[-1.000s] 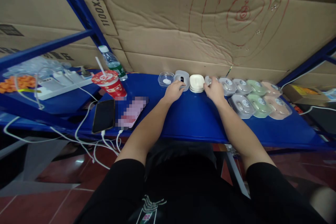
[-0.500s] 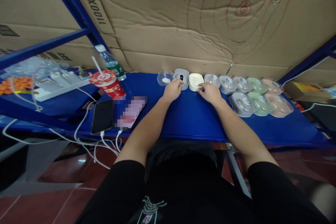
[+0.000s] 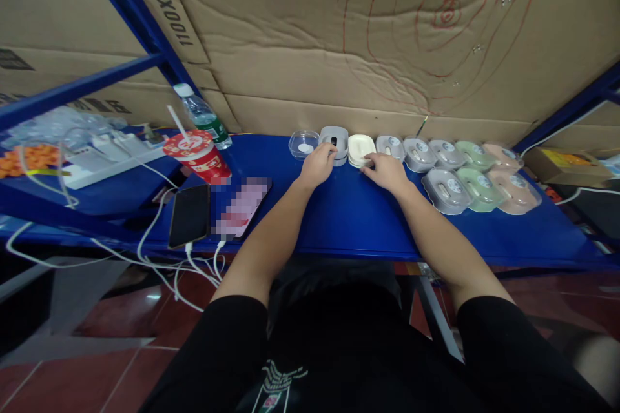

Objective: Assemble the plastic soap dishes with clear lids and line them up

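My left hand (image 3: pixel 318 165) reaches over the near left edge of an uncovered grey box (image 3: pixel 341 135). Its fingers are drawn together beside a small dark piece (image 3: pixel 334 141) inside the box; whether they pinch anything is hidden. Cream-coloured square dishes (image 3: pixel 361 145), apparently stacked, stand just right of the grey box. At their near right edge is my right hand (image 3: pixel 385 171), its thumb and fingers apart, fingertips touching or very close to the rim. A clear lid (image 3: pixel 304 145) with a round white label lies left of the grey box.
Several lidded boxes in grey (image 3: pixel 445 192), green (image 3: pixel 478 190) and pink (image 3: pixel 513 192) line the blue table (image 3: pixel 358 219) on the right. Leftward are a red cup (image 3: pixel 201 158) with a straw, a water bottle (image 3: pixel 206 116) and two phones (image 3: pixel 190 214) on white cables. Cardboard (image 3: pixel 290 32) stands behind.
My right fingertips have shifted slightly left and toward me along the cream dishes' edge. My left fingers have drawn closer to the small dark piece, which shows less now. The boxes stay put.
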### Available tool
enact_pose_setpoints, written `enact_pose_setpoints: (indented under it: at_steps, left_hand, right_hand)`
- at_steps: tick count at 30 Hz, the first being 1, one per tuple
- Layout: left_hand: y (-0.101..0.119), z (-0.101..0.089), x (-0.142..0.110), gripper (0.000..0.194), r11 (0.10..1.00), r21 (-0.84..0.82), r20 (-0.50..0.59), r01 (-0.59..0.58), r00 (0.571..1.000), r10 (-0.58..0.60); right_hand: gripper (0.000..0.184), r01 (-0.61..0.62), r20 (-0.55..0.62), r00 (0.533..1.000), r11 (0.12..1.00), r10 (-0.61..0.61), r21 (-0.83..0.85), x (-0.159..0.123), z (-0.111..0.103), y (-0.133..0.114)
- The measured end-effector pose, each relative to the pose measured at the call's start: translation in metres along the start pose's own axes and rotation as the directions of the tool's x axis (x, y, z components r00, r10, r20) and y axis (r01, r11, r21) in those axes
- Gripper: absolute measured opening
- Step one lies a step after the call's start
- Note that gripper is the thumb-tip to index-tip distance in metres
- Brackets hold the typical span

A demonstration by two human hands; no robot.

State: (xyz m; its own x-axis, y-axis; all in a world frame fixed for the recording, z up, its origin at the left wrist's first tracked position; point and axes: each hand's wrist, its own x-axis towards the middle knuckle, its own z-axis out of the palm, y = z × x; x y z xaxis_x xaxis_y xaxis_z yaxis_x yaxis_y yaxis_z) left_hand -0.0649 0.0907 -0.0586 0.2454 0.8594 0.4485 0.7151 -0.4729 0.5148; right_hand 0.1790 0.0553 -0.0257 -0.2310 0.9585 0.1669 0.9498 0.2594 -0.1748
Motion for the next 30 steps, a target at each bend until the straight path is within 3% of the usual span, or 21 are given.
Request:
enact_pose_setpoints:
  at_steps: [9,18,30]
  left_hand:
    - [0.0053,-0.0019,-0.0017,0.019,1.000,0.009,0.034,-0.006,0.999,0.006]
    - [0.0078,-0.0062,-0.0043,0.031,0.988,0.153,0.079,0.006,0.997,-0.019]
    - [-0.0008,-0.0030,-0.0011,0.029,0.993,0.115,0.069,-0.040,0.997,0.032]
  right_hand:
    - [0.048,-0.001,-0.013,1.000,1.000,0.002,0.022,-0.0033,-0.0046,-0.0035]
    - [0.049,-0.014,-0.003,1.000,0.999,0.014,0.043,-0.0051,-0.0072,-0.0057]
    - [0.048,-0.026,0.010,1.000,0.999,0.026,0.035,-0.0056,-0.0076,-0.0058]
